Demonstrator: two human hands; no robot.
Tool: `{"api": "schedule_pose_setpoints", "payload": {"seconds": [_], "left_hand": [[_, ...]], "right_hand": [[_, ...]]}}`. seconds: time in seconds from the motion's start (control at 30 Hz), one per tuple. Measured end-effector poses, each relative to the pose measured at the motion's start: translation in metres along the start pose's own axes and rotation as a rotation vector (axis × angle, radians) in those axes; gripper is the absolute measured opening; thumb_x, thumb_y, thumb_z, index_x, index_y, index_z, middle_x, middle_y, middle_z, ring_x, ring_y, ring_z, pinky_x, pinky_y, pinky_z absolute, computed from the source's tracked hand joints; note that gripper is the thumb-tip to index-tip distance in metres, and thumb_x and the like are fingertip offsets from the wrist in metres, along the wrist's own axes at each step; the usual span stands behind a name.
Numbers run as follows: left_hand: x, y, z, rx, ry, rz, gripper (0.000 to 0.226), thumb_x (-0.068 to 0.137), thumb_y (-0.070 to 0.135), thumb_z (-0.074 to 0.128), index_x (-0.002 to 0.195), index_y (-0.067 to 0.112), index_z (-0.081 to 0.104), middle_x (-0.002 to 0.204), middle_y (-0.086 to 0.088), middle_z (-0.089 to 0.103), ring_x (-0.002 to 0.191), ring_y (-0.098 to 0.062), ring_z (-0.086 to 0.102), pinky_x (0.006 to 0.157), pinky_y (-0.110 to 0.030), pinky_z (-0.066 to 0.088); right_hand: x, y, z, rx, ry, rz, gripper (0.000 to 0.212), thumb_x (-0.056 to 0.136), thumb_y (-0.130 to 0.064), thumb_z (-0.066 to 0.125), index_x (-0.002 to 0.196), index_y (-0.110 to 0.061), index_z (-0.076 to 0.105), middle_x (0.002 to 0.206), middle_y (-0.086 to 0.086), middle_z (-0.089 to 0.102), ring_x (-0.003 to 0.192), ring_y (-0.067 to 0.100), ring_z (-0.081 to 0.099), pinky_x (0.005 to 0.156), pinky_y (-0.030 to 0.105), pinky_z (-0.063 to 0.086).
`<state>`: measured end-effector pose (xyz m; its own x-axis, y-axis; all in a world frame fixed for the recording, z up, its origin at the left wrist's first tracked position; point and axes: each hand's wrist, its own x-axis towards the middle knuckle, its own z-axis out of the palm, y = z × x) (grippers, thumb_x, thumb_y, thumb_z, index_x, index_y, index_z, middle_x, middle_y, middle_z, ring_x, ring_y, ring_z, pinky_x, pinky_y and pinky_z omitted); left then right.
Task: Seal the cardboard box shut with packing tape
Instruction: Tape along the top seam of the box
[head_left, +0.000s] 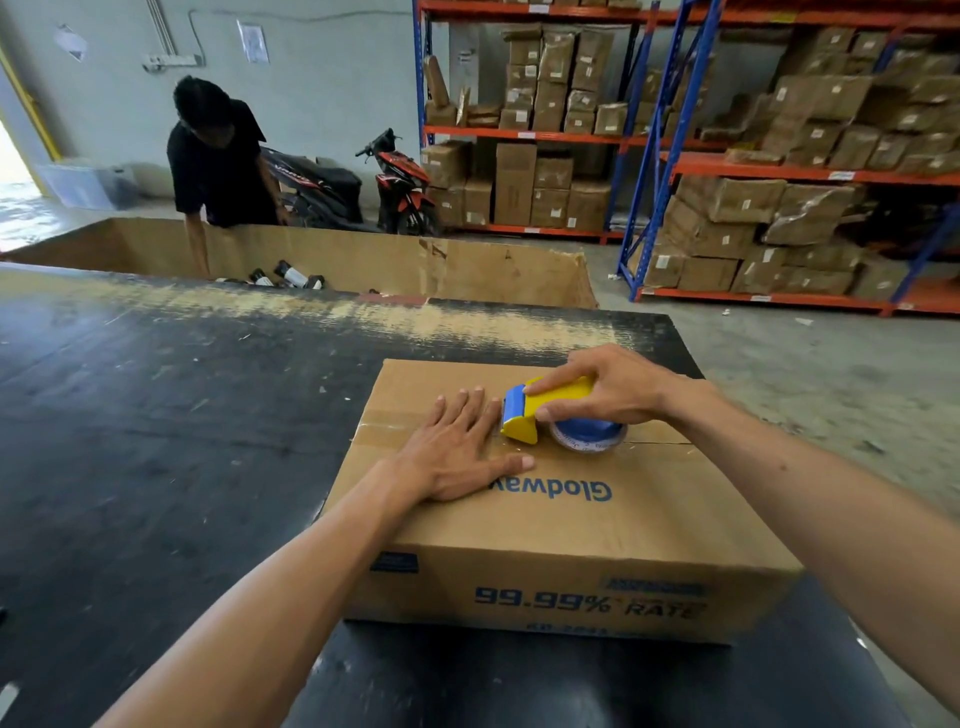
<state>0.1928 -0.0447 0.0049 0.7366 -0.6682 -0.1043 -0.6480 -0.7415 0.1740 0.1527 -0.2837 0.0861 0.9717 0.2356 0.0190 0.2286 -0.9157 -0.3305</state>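
The left hand (457, 452) lies flat and open, fingers straight, pressing the top of the cardboard box (545, 519) on the dark surface (156, 441). Just right of its fingertips, the right hand (608, 387) grips the yellow and blue tape dispenser (540, 410), which rests on the box's centre seam (660, 443)

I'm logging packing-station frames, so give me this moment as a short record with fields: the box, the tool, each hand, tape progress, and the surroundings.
box: closed brown cardboard box with blue print, on the black worktable
tool: yellow-and-blue tape dispenser, on the box's top seam
left hand: left hand flat, pressing the box top beside the dispenser
right hand: right hand grips the dispenser
tape progress: clear tape shows left of the dispenser; seam to its right looks bare
surroundings: another person at a large open carton
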Motion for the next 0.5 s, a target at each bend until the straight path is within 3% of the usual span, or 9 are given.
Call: {"api": "schedule_pose_setpoints", "payload": {"seconds": [0.1,0.23,0.3,0.4,0.5], "left_hand": [[0.0,0.001,-0.001,0.02,-0.008,-0.01,0.103,0.081,0.088,0.018,0.157,0.023,-0.007,0.165,-0.005,-0.014,0.151,-0.018,-0.016,0.122,-0.043,-0.008],[0.001,0.0,0.0,0.043,-0.018,-0.008,0.103,0.081,0.087,0.018,0.157,0.022,-0.006,0.164,-0.006,-0.015,0.15,-0.019,-0.017,0.122,-0.044,-0.009],[0.001,0.0,0.0,0.047,-0.024,-0.001,0.103,0.082,0.087,0.017,0.157,0.022,-0.007,0.164,-0.006,-0.016,0.15,-0.019,-0.017,0.122,-0.044,-0.01],[-0.001,0.0,-0.002,0.052,-0.038,0.007,0.102,0.081,0.087,0.017,0.157,0.023,-0.009,0.164,-0.005,-0.018,0.15,-0.019,-0.018,0.122,-0.043,-0.01],[-0.003,-0.005,-0.003,0.065,-0.037,0.014,0.102,0.081,0.087,0.016,0.157,0.023,-0.009,0.164,-0.005,-0.018,0.15,-0.019,-0.019,0.122,-0.042,-0.01]], "right_hand": [[-0.008,0.007,-0.007,0.004,-0.05,0.012,0.045,0.071,-0.082,0.059,0.112,-0.065,0.064,0.093,-0.013,0.055,0.087,0.01,0.051,0.07,0.031,0.037],[-0.048,0.042,-0.025,0.064,-0.049,0.116,0.04,0.073,-0.074,0.067,0.111,-0.062,0.067,0.109,-0.006,0.056,0.103,0.016,0.051,0.082,0.035,0.042],[-0.06,0.049,-0.027,0.094,-0.033,0.147,0.04,0.072,-0.072,0.069,0.11,-0.062,0.067,0.106,-0.007,0.056,0.098,0.014,0.052,0.079,0.032,0.042],[-0.054,0.043,-0.027,-0.02,-0.07,0.128,0.04,0.071,-0.082,0.061,0.108,-0.067,0.063,0.097,-0.009,0.054,0.091,0.013,0.052,0.08,0.037,0.045],[-0.051,0.036,-0.028,-0.079,-0.104,0.122,0.049,0.066,-0.088,0.053,0.11,-0.068,0.061,0.108,-0.008,0.056,0.101,0.016,0.052,0.089,0.043,0.046]]}}
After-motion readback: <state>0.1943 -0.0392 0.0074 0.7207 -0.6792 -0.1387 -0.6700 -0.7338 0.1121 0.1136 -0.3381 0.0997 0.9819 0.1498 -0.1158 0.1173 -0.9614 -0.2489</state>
